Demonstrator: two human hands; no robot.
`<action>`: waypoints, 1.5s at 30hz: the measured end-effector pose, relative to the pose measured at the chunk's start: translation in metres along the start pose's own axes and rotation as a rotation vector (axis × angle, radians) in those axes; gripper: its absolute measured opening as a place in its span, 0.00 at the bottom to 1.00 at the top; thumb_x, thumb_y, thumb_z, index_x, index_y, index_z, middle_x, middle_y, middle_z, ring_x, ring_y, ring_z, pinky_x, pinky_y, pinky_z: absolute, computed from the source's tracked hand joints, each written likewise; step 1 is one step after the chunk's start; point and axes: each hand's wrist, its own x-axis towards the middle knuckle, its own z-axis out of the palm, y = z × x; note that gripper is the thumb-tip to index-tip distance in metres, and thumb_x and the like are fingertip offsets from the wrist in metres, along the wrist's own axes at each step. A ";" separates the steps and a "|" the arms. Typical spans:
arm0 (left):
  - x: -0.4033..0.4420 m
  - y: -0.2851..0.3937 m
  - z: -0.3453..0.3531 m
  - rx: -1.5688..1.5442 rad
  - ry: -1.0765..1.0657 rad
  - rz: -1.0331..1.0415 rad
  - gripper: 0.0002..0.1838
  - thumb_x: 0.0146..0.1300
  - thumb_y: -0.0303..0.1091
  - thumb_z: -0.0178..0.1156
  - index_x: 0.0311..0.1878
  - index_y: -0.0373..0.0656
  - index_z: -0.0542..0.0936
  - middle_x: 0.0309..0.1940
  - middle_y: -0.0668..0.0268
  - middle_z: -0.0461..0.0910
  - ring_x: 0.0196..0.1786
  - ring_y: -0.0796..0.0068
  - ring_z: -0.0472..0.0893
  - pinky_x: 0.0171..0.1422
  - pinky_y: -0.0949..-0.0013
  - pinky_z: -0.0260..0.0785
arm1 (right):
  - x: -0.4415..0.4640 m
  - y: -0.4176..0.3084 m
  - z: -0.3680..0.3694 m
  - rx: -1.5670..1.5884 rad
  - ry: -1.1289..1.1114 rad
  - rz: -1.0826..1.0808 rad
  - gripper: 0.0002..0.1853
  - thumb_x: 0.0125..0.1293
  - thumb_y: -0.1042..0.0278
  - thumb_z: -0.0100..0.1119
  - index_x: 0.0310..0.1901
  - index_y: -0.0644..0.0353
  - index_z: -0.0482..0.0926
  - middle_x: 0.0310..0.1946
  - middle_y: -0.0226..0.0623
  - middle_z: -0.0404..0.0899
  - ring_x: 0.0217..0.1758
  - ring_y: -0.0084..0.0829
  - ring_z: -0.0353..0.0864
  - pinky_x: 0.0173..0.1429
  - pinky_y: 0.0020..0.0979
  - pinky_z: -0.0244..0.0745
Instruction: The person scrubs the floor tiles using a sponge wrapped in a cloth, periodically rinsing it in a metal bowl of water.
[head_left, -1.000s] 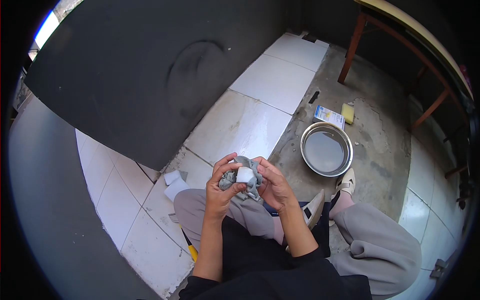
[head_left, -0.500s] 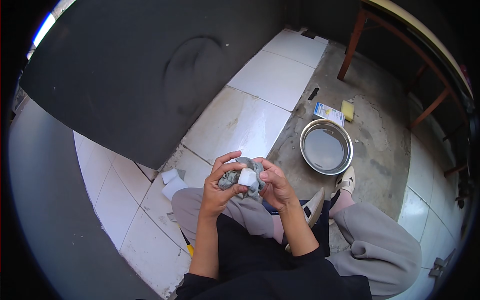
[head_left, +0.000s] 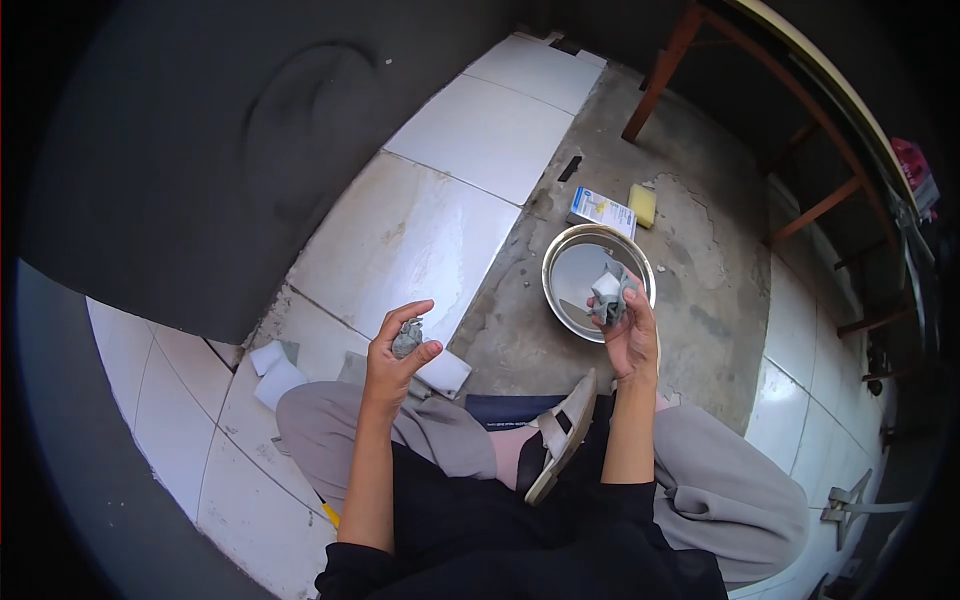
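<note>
My left hand (head_left: 390,372) is raised over my knee, its thumb and fingers curled round a small grey putty-like lump (head_left: 407,338). On the other side, my right hand (head_left: 632,345) grips a larger crumpled grey lump (head_left: 612,308) with a white block (head_left: 606,284) showing in it. That hand is in front of the round metal basin (head_left: 552,290), which holds greyish liquid and is partly hidden behind it. Whether the grey stuff is clay or cloth I cannot tell.
A blue-and-white box (head_left: 603,210) and a yellow sponge (head_left: 643,205) lie beyond the basin. White blocks (head_left: 277,375) rest on the tiles by my left knee, another white block (head_left: 443,372) near my left hand. A wooden table leg (head_left: 665,75) stands at the back.
My hands were together round the grey lump and white block; now they are apart. The right has moved over the basin with the block, while the left keeps a smaller grey piece.
</note>
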 end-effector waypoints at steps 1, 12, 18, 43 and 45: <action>0.005 -0.007 0.004 0.024 -0.029 0.007 0.29 0.55 0.38 0.76 0.61 0.43 0.81 0.60 0.62 0.77 0.67 0.67 0.72 0.74 0.65 0.58 | 0.000 -0.004 -0.004 -0.011 0.010 -0.027 0.35 0.62 0.64 0.63 0.70 0.60 0.64 0.51 0.42 0.81 0.46 0.38 0.86 0.50 0.36 0.86; 0.037 0.002 0.105 -0.177 -0.198 0.138 0.30 0.56 0.26 0.74 0.63 0.40 0.79 0.57 0.65 0.80 0.60 0.76 0.77 0.66 0.70 0.68 | -0.018 0.031 0.065 0.085 -0.120 -0.033 0.27 0.59 0.78 0.68 0.59 0.61 0.69 0.51 0.34 0.78 0.52 0.26 0.80 0.58 0.30 0.76; 0.032 -0.003 0.105 -0.279 -0.069 0.100 0.24 0.59 0.22 0.71 0.60 0.39 0.80 0.49 0.67 0.83 0.51 0.80 0.81 0.57 0.76 0.73 | -0.024 0.047 0.078 -0.073 -0.029 -0.243 0.20 0.64 0.78 0.68 0.52 0.59 0.69 0.52 0.40 0.77 0.53 0.25 0.78 0.55 0.27 0.78; 0.018 0.000 0.108 -0.110 0.052 0.209 0.27 0.59 0.25 0.71 0.63 0.40 0.79 0.56 0.62 0.80 0.60 0.71 0.78 0.68 0.68 0.67 | -0.028 0.055 0.078 -0.086 0.042 -0.201 0.21 0.64 0.73 0.68 0.57 0.62 0.75 0.46 0.33 0.78 0.46 0.23 0.80 0.45 0.25 0.80; 0.017 -0.002 0.106 -0.060 0.046 0.204 0.27 0.60 0.27 0.71 0.64 0.39 0.78 0.57 0.61 0.80 0.62 0.71 0.77 0.70 0.68 0.65 | -0.016 0.036 0.059 -0.337 0.087 -0.214 0.19 0.63 0.74 0.67 0.55 0.62 0.77 0.42 0.32 0.80 0.43 0.21 0.80 0.42 0.23 0.79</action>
